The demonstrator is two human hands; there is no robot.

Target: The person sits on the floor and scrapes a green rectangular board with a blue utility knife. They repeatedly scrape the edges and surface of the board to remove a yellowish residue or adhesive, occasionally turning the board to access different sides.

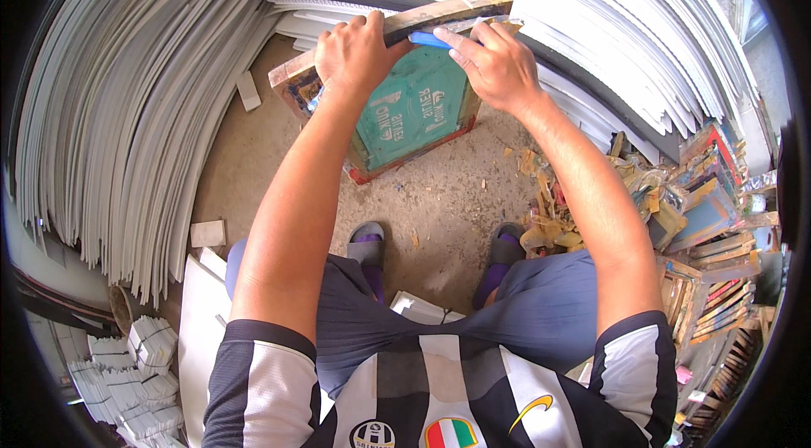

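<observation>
A wooden screen-printing frame (494, 2) stands tilted on the floor in front of me, its green mesh (414, 110) carrying pale mirrored lettering. Over the frame's top bar, left of its middle, my left hand (351, 55) is closed, thumb on the inner side. My right hand (498, 63) is closed around a slim blue tool (431, 40), shaped like a utility knife, with the index finger stretched along it. The tool lies against the inner side of the top bar, close to my left thumb. Its working end is too small to make out.
Tall stacks of white sheets (127, 110) curve along the left, with more sheets (591, 8) at the back. At right lie crumpled brown tape scraps (549, 220) and several wooden frames (722, 304). Bundled white pieces (131, 380) sit at lower left. My feet in grey sandals (366, 249) rest on concrete.
</observation>
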